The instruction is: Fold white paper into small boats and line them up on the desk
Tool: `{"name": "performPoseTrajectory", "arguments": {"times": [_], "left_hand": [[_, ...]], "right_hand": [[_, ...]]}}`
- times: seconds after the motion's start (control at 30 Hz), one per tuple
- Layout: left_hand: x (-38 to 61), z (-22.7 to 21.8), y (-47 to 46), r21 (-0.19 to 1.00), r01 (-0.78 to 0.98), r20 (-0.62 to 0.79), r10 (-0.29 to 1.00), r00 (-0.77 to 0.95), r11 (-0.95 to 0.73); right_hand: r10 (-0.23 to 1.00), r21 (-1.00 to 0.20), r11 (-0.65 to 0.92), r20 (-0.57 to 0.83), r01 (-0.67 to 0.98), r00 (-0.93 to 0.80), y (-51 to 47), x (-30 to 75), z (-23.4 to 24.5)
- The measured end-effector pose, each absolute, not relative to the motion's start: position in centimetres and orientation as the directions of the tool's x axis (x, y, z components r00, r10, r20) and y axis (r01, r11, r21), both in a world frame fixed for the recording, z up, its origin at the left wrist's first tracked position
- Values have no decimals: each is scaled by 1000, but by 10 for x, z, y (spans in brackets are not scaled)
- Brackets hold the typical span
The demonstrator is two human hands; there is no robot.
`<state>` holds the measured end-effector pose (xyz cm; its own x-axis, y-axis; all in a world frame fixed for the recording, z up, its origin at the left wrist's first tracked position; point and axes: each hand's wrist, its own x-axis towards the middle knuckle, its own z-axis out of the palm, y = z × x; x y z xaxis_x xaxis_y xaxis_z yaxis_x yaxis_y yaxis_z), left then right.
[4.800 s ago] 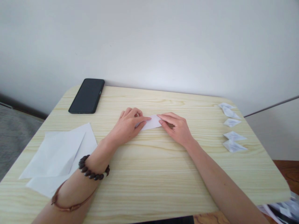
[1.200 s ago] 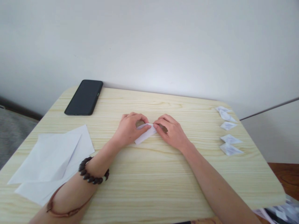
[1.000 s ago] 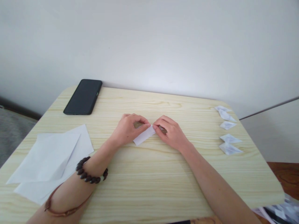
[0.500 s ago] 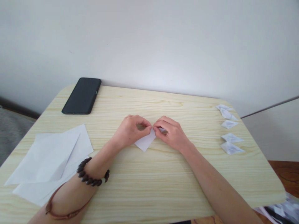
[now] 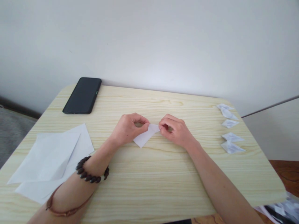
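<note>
A small folded piece of white paper (image 5: 144, 137) is held between my two hands over the middle of the table. My left hand (image 5: 130, 128) pinches its upper left part between thumb and fingers, hiding that edge. With thumb and fingertips pressed together, my right hand (image 5: 174, 129) grips the pointed right end. One corner of the paper points down toward me. Its finer folds are too small to make out.
Loose sheets of white paper (image 5: 46, 155) overlap at the table's left. A black tablet-like device (image 5: 82, 95) lies at the back left, near the wall. Several folded paper pieces (image 5: 230, 123) line the right edge of the wooden table (image 5: 149, 186).
My hands have moved apart, the right one slightly to the right and the left one slightly to the left. More of the paper now shows between my fingertips.
</note>
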<state>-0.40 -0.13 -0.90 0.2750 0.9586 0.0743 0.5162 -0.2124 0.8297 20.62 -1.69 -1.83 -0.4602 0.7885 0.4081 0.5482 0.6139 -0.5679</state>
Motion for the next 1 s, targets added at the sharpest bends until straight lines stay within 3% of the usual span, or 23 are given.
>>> {"name": "performPoseTrajectory", "arguments": {"times": [0.2, 0.37, 0.57, 0.73, 0.87, 1.0], "left_hand": [[-6, -8, 0, 861, 493, 6, 972, 236, -125], [-8, -8, 1, 930, 367, -49, 977, 208, -32], [-7, -4, -3, 972, 237, -77, 951, 299, 4], [-8, -4, -4, 981, 191, -34, 929, 369, -40], [-8, -5, -3, 973, 219, -14, 923, 384, -76], [-10, -3, -2, 940, 259, 69, 870, 488, -220]], "right_hand": [[812, -607, 583, 406, 540, -420, -14, 216, -22], [858, -696, 511, 385, 504, -339, -14, 216, -20], [947, -831, 311, 229, 462, -226, -16, 208, -23], [966, -915, 228, 169, 334, -197, -15, 209, -25], [960, -888, 244, 165, 389, -226, -15, 210, -25], [963, -876, 241, 161, 418, -217, -14, 211, -28]]}}
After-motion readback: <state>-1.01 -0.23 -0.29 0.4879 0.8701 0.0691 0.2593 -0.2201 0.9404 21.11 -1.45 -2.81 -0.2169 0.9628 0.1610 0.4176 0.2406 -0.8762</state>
